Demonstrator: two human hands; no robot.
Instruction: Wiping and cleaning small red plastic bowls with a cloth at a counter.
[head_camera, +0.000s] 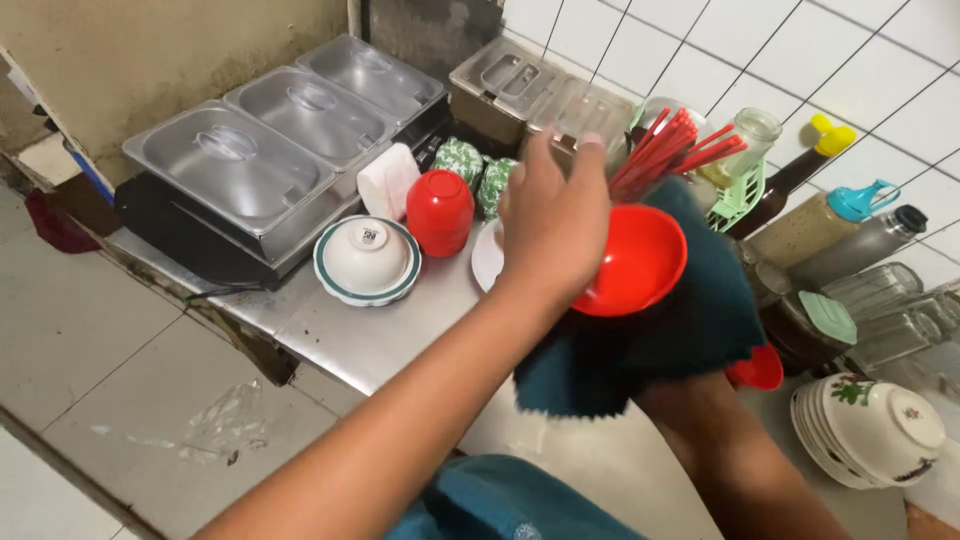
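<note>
Steel bench (350, 340) w/ lidded trays (240, 170) at back. My right hand is hidden under the dark green cloth (690, 320), grip I cannot tell. My left hand (555, 225) closes on the red bowl (635, 262) rim above the bench; light, stiff, prob. slippery plastic.

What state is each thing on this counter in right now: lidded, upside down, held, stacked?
Red bowl: held up by the left hand, tilted.
Dark teal cloth: draped under that bowl; the right hand is hidden beneath it.
Three steel pans: lids on.
White bowl with green rim: upside down.
Red cup: upside down.
Patterned bowls: stacked, upside down.
</note>
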